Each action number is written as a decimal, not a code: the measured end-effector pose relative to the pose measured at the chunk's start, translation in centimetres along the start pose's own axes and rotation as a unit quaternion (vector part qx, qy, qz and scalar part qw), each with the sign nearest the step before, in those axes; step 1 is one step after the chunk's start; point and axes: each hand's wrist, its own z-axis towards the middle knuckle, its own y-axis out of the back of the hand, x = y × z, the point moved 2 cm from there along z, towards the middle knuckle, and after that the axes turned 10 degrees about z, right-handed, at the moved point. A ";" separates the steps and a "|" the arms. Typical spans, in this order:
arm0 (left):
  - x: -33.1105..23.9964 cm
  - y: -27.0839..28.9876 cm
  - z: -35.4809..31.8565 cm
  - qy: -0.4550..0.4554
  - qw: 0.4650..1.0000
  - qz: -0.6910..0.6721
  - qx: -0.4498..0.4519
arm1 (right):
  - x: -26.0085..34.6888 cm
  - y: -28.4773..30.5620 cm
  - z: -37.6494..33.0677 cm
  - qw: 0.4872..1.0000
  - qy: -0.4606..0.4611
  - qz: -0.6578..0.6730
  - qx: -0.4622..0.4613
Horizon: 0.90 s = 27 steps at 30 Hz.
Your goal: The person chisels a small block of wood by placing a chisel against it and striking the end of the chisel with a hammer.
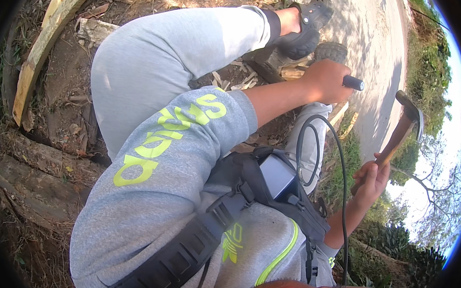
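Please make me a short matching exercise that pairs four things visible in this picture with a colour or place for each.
Things:
1. wooden-handled hammer
2. black cylindrical tool grip
3. dark rubber clog
4. grey sweatshirt

Descriptions:
A. on the foot at the top
B. in the right hand
C. yellow-green lettering on the sleeve
D. in the left hand

Pairs: 1-B, 2-D, 3-A, 4-C

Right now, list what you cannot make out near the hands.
Head view:
- Tool in left hand: the fist hides all but its dark end.
- Wood past that hand: mostly behind hand and leg.
- Hammer in right hand: handle's lower end hidden by the fingers; head dim against sky.
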 end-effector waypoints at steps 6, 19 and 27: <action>-0.1 0.1 -0.4 0.022 1.000 -0.011 0.010 | 1.5 0.1 0.4 0.994 -0.056 -0.091 0.025; -0.6 0.3 -0.7 0.028 1.000 0.006 0.008 | 0.4 -1.8 -1.9 0.964 0.026 -0.261 0.049; 0.1 -0.5 -1.1 0.017 1.000 0.016 -0.011 | 0.4 -2.1 -1.7 0.964 0.002 -0.264 0.025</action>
